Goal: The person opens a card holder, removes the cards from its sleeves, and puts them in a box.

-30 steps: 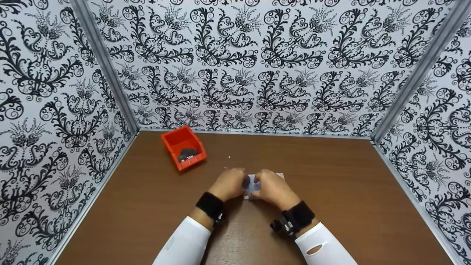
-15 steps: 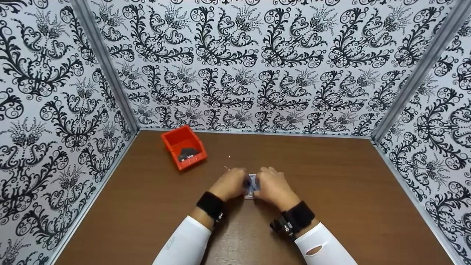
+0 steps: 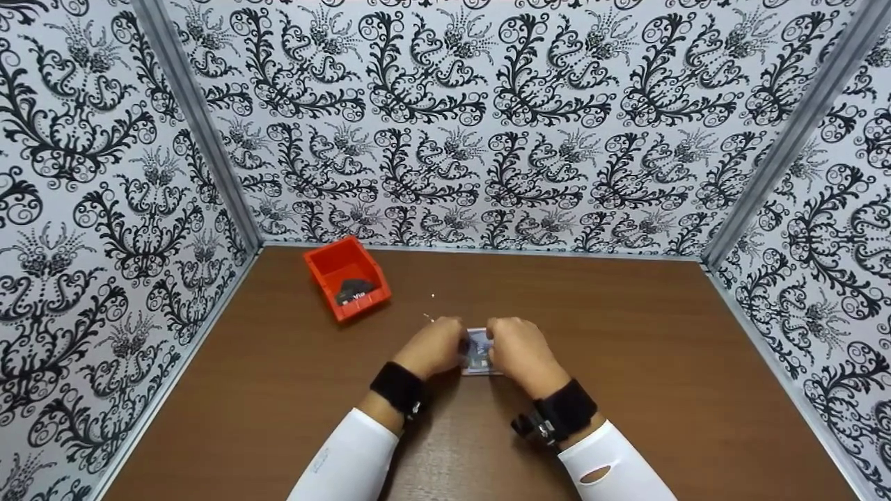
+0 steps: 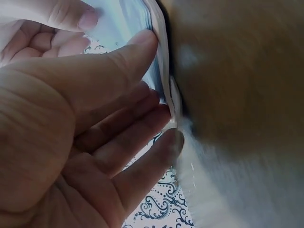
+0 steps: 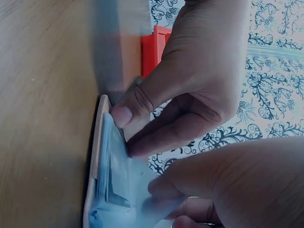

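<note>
A small card holder (image 3: pixel 479 353) with clear plastic sleeves lies between the two hands, at mid-table. In the right wrist view its pale pinkish cover (image 5: pixel 98 142) rests along the tabletop, and a grey rectangular insert (image 5: pixel 118 183) shows through a sleeve. My left hand (image 3: pixel 433 346) pinches the holder's left side; its thumb (image 4: pixel 142 45) presses the stacked sleeve edges in the left wrist view. My right hand (image 3: pixel 523 348) pinches a bluish clear sleeve (image 4: pixel 116 21) between thumb and curled fingers. Its fingertips are partly hidden in the head view.
A red open bin (image 3: pixel 339 261) stands at the back left, with dark flat items (image 3: pixel 356 287) in it. Tiny white specks (image 3: pixel 432 296) lie on the brown table (image 3: pixel 626 334) beyond the left hand. Patterned walls (image 3: pixel 445 139) enclose the back and sides.
My right hand moves left over the card holder, then slightly back right with its fingers more curled. More of the sleeves shows between the hands now. My left hand stays nearly in place.
</note>
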`<state>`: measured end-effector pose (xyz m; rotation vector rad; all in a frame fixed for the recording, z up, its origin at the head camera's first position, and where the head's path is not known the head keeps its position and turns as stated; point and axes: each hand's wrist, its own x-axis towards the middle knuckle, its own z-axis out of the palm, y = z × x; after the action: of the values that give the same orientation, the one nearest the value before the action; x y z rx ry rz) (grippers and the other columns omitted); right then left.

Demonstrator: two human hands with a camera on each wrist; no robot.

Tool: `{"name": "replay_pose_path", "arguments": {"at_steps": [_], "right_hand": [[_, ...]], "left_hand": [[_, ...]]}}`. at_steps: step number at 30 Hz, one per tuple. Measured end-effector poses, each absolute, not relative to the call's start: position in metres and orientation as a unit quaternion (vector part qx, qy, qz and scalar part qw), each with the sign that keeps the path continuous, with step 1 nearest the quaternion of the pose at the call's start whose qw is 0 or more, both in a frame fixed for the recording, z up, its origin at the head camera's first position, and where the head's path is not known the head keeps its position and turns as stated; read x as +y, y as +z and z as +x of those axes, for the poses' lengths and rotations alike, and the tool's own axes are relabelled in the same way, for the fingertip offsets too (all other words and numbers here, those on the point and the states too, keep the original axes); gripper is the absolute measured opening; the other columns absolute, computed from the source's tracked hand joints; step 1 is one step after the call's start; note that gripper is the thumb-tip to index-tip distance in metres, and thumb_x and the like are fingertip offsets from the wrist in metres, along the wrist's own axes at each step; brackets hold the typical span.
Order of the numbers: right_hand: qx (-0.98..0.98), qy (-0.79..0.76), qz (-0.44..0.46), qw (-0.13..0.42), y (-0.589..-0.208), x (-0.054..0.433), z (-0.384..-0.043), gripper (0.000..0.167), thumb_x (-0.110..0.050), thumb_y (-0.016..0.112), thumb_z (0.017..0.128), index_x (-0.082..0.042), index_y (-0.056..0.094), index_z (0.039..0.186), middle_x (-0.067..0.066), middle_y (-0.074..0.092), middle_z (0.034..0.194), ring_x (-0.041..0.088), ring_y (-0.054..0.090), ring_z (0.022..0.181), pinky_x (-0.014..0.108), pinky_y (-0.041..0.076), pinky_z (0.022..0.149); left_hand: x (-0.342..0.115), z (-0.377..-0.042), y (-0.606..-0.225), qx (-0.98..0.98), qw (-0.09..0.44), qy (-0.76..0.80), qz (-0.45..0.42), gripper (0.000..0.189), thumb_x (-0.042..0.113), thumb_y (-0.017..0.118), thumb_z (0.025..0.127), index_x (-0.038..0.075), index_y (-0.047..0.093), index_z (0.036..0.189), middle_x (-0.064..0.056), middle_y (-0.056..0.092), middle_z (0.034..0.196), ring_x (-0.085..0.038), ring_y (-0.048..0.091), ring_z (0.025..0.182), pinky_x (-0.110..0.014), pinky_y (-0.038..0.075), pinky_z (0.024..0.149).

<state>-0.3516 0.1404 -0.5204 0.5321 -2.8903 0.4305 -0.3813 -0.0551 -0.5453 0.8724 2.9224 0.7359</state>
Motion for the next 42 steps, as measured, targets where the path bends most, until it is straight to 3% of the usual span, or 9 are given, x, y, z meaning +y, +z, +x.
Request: {"name": "replay_pose_path", "arguments": {"at_steps": [4,14,19,26,31,37,42], "right_hand": [[-0.97,0.141,0.169,0.106,-0.516,0.144,-0.352,0.014,0.0,0.082,0.082,-0.005,0.076,0.093,0.012,0.078,0.085,0.036,0.071,0.075,0.056,0.059,0.073],[-0.976,0.135,0.126,0.113,-0.513,0.167,-0.356,0.011,0.003,0.07,0.091,-0.005,0.069,0.098,0.021,0.081,0.093,0.046,0.08,0.088,0.062,0.063,0.076],[-0.982,0.131,0.116,0.077,-0.515,0.178,-0.361,0.013,0.004,0.072,0.09,-0.004,0.068,0.1,0.017,0.078,0.089,0.042,0.079,0.087,0.059,0.064,0.073],[-0.988,0.127,0.088,-0.019,-0.521,0.187,-0.371,0.014,0.001,0.077,0.089,-0.005,0.071,0.1,0.011,0.076,0.091,0.029,0.071,0.084,0.052,0.061,0.075],[-0.987,0.128,0.083,-0.049,-0.524,0.19,-0.376,0.014,-0.002,0.08,0.088,-0.006,0.069,0.097,0.007,0.07,0.086,0.026,0.061,0.078,0.046,0.056,0.071],[-0.988,0.131,0.08,-0.032,-0.522,0.191,-0.376,0.008,-0.002,0.077,0.091,-0.003,0.073,0.098,0.01,0.073,0.088,0.027,0.063,0.076,0.045,0.057,0.07],[-0.972,0.218,0.082,0.013,-0.517,0.182,-0.375,0.006,-0.003,0.075,0.093,-0.008,0.073,0.09,0.01,0.076,0.093,0.029,0.069,0.087,0.05,0.061,0.085]], "left_hand": [[-0.053,-0.381,-0.544,0.938,0.015,0.228,0.262,0.016,0.007,0.094,0.08,0.007,0.078,0.081,0.005,0.058,0.074,-0.017,0.051,0.067,-0.034,0.045,0.064],[-0.054,-0.376,-0.541,0.938,0.004,0.199,0.284,0.014,0.013,0.093,0.086,0.009,0.08,0.086,-0.001,0.064,0.091,-0.019,0.058,0.078,-0.039,0.054,0.074],[-0.055,-0.373,-0.541,0.934,-0.01,0.187,0.304,0.009,0.017,0.089,0.093,0.011,0.084,0.087,-0.004,0.069,0.097,-0.019,0.062,0.082,-0.039,0.058,0.08],[-0.052,-0.373,-0.541,0.943,0.003,0.184,0.278,0.019,0.022,0.095,0.089,0.013,0.079,0.084,0.001,0.063,0.096,-0.016,0.054,0.08,-0.036,0.054,0.077],[-0.05,-0.373,-0.541,0.943,0.002,0.179,0.281,0.021,0.024,0.096,0.09,0.013,0.078,0.085,-0.001,0.063,0.094,-0.019,0.055,0.081,-0.038,0.055,0.081],[-0.049,-0.372,-0.541,0.946,0.005,0.173,0.273,0.019,0.024,0.096,0.09,0.012,0.08,0.089,-0.002,0.064,0.098,-0.018,0.055,0.081,-0.039,0.057,0.081],[-0.049,-0.37,-0.54,0.947,0.008,0.177,0.269,0.019,0.021,0.096,0.089,0.011,0.08,0.089,0.0,0.06,0.097,-0.017,0.054,0.079,-0.035,0.052,0.076]]}}
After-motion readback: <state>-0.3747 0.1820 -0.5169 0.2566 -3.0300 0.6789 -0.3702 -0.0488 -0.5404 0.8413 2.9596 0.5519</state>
